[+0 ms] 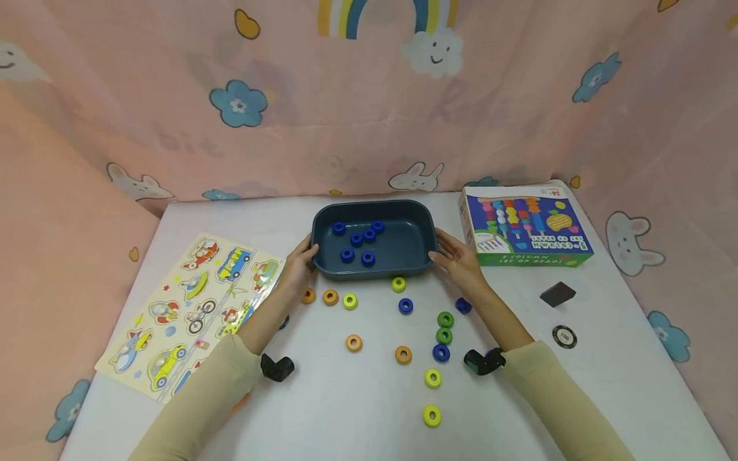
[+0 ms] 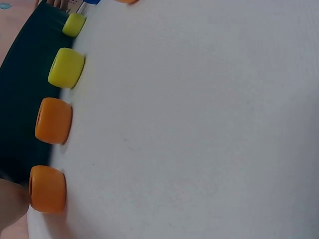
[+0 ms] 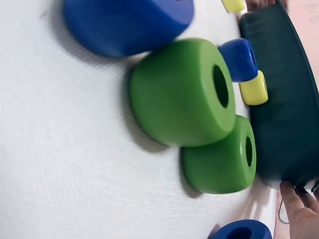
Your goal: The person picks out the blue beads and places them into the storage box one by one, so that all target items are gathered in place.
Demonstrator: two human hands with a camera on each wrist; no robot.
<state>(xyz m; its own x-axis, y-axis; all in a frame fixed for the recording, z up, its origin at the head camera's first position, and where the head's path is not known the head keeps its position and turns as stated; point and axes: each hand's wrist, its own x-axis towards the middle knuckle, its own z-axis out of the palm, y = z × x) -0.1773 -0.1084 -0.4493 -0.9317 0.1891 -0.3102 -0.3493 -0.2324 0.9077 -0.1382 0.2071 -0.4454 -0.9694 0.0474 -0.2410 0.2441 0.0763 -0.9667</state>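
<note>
A dark teal rectangular tray (image 1: 377,271) with several blue beads (image 1: 356,239) lying inside is at the far middle of the white table. My left hand (image 1: 298,269) grips its left end, thumb at the rim. At the opposite end my right hand (image 1: 458,259) holds the tray, its thumb also by the rim and its other fingers along the outer wall. In the right wrist view, fingertips (image 3: 291,196) meet the tray's lower edge. Close to the left hand are orange beads (image 1: 330,297), partly lined up with a yellow bead (image 1: 350,301) along the tray's near side.
Loose green beads (image 1: 444,319), blue beads (image 1: 406,306) and yellow beads (image 1: 432,415) lie nearer me. A sticker-like picture board (image 1: 190,307) lies left, partly under my left forearm. On the right are a bead-set box (image 1: 524,224), a black block (image 1: 557,294) and a round chip (image 1: 564,337).
</note>
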